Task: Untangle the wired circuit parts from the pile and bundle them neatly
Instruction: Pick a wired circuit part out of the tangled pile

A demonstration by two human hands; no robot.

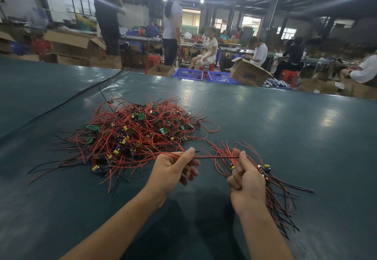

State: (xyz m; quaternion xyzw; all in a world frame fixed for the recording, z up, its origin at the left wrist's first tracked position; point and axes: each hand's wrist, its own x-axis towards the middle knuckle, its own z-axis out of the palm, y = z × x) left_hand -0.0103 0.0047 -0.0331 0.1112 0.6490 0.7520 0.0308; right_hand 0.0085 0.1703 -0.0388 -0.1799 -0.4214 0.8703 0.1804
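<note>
Pile (134,135) sits on the green table (306,137), left of centre: a dense knot of red and black leads with small boards and yellow capacitors buried in it. Many loose ends fan out toward you, so any hard pull will probably drag neighbours along or lift the whole clump. Your left hand (173,170) pinches a few red leads between thumb and forefinger at the pile's near edge, other fingers curled under. I can't tell whether those leads all belong to one part; if they don't, you'll tighten the knot rather than free anything. The taut wire (216,157) spans between your hands just above the table. It looks near its limit, and a jerk could strain a solder joint on whichever board it ends at. Your right hand (247,184) is clamped round the bundle (265,171), fingertips also nipping the wire's end, so that hand is doing two jobs. Loosen it to reposition and the bundle could splay. Its tails already fan out unevenly on the table to the right, boards bunched by your knuckles, so align them before adding more or the tie won't sit neat.
</note>
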